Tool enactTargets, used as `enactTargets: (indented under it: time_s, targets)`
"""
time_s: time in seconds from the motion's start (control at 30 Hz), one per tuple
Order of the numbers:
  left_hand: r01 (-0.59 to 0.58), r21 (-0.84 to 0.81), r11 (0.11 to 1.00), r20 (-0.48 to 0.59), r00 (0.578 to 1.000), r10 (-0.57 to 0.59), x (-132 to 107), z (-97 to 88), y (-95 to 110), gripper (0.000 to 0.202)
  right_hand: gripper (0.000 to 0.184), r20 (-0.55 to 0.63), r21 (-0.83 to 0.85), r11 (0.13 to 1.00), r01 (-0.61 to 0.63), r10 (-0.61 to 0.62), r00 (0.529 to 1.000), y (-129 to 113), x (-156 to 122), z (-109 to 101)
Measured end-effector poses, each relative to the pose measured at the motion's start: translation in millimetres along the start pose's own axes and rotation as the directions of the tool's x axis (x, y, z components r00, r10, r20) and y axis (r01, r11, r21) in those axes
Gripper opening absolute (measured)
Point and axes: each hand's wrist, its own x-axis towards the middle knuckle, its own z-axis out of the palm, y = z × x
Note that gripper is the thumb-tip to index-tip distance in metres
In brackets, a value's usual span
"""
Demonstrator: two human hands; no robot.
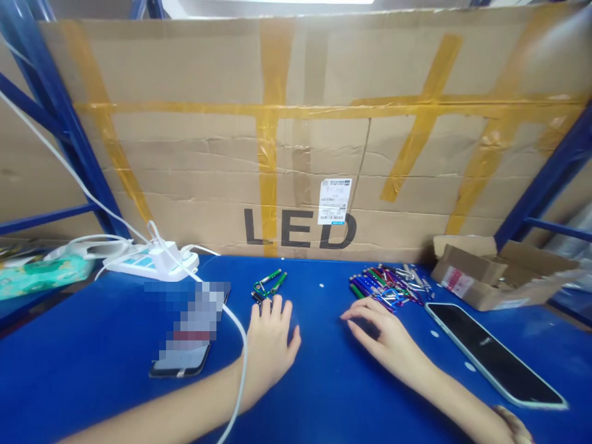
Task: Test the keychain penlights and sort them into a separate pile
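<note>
My left hand (271, 342) lies palm down on the blue table, its fingers stretched out and a little apart. Just beyond its fingertips are a few small green and black metal tubes with carabiner clips (269, 283); the fingertips reach the black one, and contact is hard to tell. My right hand (386, 336) rests on its side with curved fingers, a narrow gap between thumb and forefinger and nothing visible in it. Right behind it lies a pile of similar small tubes with clips (391, 285) in blue, green, red, purple and silver.
A phone (185, 339) lies at left, partly pixelated, and a pale-edged phone (497, 357) at right. A white cable (243, 345) crosses over my left forearm from a power strip (139, 265). An open carton (490, 277) stands at right; a large taped box (222, 154) closes the back.
</note>
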Motion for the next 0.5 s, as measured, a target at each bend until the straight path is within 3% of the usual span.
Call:
enactTargets:
  time_s: [0.13, 0.23, 0.37, 0.5]
  targets:
    - [-0.112, -0.017, 0.994, -0.064, 0.992, 0.110, 1.1, 4.1, -1.3, 0.031, 0.020, -0.017, 0.039, 0.999, 0.015, -0.014, 1.000, 1.3, 2.0, 2.0]
    - [-0.281, -0.082, 0.956, -0.052, 0.959, 0.277, 2.5, -1.8, 0.1, 0.022, 0.019, -0.016, 0.073, 0.997, 0.017, -0.016, 1.000, 2.3, 2.2, 4.4]
    - [-0.582, -0.194, 0.790, -0.088, 0.812, 0.576, 3.1, -9.8, 3.4, 0.013, 0.020, 0.007, 0.117, 0.993, 0.000, 0.000, 1.000, -1.9, -0.7, 6.8]
    - [-0.684, -0.194, 0.704, -0.280, 0.726, 0.628, 2.2, 0.4, 4.9, 0.014, 0.020, 0.047, 0.151, 0.988, -0.028, 0.021, 0.999, -7.8, -5.1, 10.9]
